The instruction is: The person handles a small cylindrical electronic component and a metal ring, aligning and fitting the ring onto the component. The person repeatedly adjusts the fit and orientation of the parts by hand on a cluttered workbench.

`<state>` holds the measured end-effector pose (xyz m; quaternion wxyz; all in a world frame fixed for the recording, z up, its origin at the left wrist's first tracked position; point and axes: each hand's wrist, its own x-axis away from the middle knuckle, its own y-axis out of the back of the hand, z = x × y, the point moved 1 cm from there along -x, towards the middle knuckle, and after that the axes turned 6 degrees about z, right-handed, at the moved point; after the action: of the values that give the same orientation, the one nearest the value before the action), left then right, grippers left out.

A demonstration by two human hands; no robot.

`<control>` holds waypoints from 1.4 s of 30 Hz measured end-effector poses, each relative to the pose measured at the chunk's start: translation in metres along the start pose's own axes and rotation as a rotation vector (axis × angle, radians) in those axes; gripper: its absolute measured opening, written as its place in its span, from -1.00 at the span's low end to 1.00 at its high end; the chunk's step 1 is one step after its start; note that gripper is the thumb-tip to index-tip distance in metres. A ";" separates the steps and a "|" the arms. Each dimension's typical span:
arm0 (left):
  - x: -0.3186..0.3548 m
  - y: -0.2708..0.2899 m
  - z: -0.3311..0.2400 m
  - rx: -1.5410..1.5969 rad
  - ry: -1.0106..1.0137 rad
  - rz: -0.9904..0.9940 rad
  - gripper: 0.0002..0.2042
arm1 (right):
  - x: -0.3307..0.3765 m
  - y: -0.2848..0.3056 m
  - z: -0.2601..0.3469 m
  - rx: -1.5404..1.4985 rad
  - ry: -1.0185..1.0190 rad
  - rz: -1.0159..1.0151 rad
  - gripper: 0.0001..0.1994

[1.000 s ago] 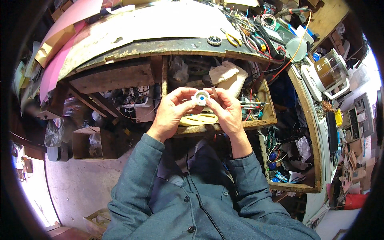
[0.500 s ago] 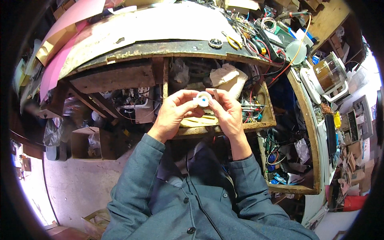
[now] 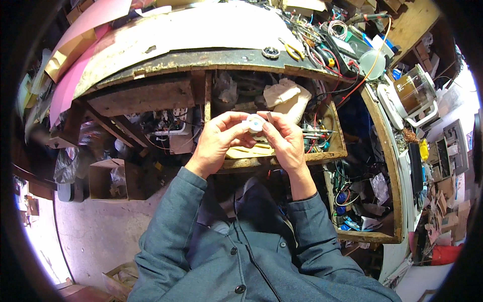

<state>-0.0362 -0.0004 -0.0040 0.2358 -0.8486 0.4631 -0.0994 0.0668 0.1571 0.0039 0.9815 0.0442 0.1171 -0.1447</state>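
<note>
Over the open drawer, both hands hold a small white round part with a blue spot at its centre. My left hand pinches it from the left between thumb and fingers. From the other side, the thumb of my right hand presses against its edge. A thin, flat, greyish strip sticks up between the right fingers; its lower end is hidden. Below the hands, yellow material lies in the drawer, and a crumpled cream-coloured cloth or paper rests behind them.
On the bench top lie yellow-handled pliers, a dark round ring-like part and tangled wires. A second drawer at the right holds cables and small parts. A cardboard box stands lower left.
The white round part has tilted slightly between my fingers, so its blue centre shows less squarely. Both hands stay almost in place.
</note>
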 end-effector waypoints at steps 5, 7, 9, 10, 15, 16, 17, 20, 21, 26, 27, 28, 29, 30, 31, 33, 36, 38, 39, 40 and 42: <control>0.000 0.000 -0.001 0.013 0.018 0.008 -0.69 | 0.001 0.001 0.001 0.025 -0.011 -0.012 -0.74; 0.000 0.000 -0.001 0.009 0.008 0.007 -0.69 | 0.000 0.001 -0.001 0.034 0.006 -0.015 -0.76; 0.001 0.000 0.000 0.000 -0.011 0.006 -0.70 | -0.002 0.001 0.000 0.018 0.000 -0.013 -0.78; 0.000 0.001 0.002 -0.017 -0.024 0.000 -0.71 | -0.002 0.000 0.002 0.002 -0.017 -0.012 -0.79; -0.001 0.002 0.006 -0.056 -0.052 -0.015 -0.71 | -0.005 0.003 -0.007 0.113 -0.002 -0.071 -0.83; -0.001 0.002 0.006 -0.060 -0.049 -0.012 -0.71 | -0.004 0.002 -0.005 0.114 -0.021 -0.084 -0.83; -0.001 0.004 0.007 -0.065 -0.047 -0.008 -0.71 | -0.004 0.001 -0.005 0.116 -0.041 -0.098 -0.83; -0.001 0.003 0.008 -0.074 -0.046 0.004 -0.70 | -0.004 0.003 -0.006 0.159 -0.039 -0.088 -0.86; -0.002 0.002 0.008 -0.077 -0.047 0.008 -0.70 | -0.004 0.003 -0.006 0.176 -0.036 -0.087 -0.86; -0.001 0.003 0.009 -0.096 -0.023 0.020 -0.66 | -0.002 0.002 -0.003 0.231 -0.044 -0.082 -0.88; -0.001 0.002 0.009 -0.109 -0.020 0.019 -0.65 | -0.002 0.002 -0.002 0.274 -0.020 -0.074 -0.88; -0.001 0.002 0.009 -0.105 -0.025 0.011 -0.65 | -0.002 0.003 -0.002 0.316 0.004 -0.066 -0.87; 0.000 0.002 0.009 -0.101 -0.030 0.003 -0.65 | -0.001 0.003 -0.003 0.358 0.028 -0.057 -0.87; 0.000 0.002 0.010 -0.097 -0.034 -0.004 -0.65 | -0.002 0.004 -0.006 0.345 0.031 -0.051 -0.87; 0.000 0.002 0.009 -0.106 -0.036 -0.007 -0.65 | -0.003 0.005 -0.010 0.332 0.033 -0.045 -0.86; 0.000 0.000 0.007 -0.125 -0.042 -0.017 -0.66 | -0.005 0.004 -0.012 0.300 0.053 -0.040 -0.84; 0.002 -0.005 0.002 -0.147 -0.062 -0.036 -0.67 | -0.007 0.000 -0.010 0.185 0.049 -0.062 -0.81; 0.002 -0.004 0.002 -0.146 -0.061 -0.041 -0.67 | -0.007 -0.002 -0.008 0.031 -0.030 -0.096 -0.80; 0.002 -0.004 0.003 -0.145 -0.059 -0.042 -0.67 | -0.007 0.000 -0.010 0.079 -0.028 -0.097 -0.80; 0.002 -0.004 0.003 -0.143 -0.055 -0.046 -0.67 | -0.006 0.003 -0.013 0.126 -0.027 -0.099 -0.80; 0.001 -0.003 0.003 -0.138 -0.045 -0.052 -0.66 | -0.005 0.005 -0.013 0.183 -0.027 -0.100 -0.81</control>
<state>-0.0319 0.0007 -0.0050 0.1844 -0.8766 0.4411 -0.0541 0.0606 0.1653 -0.0072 0.9665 0.1260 0.0921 -0.2040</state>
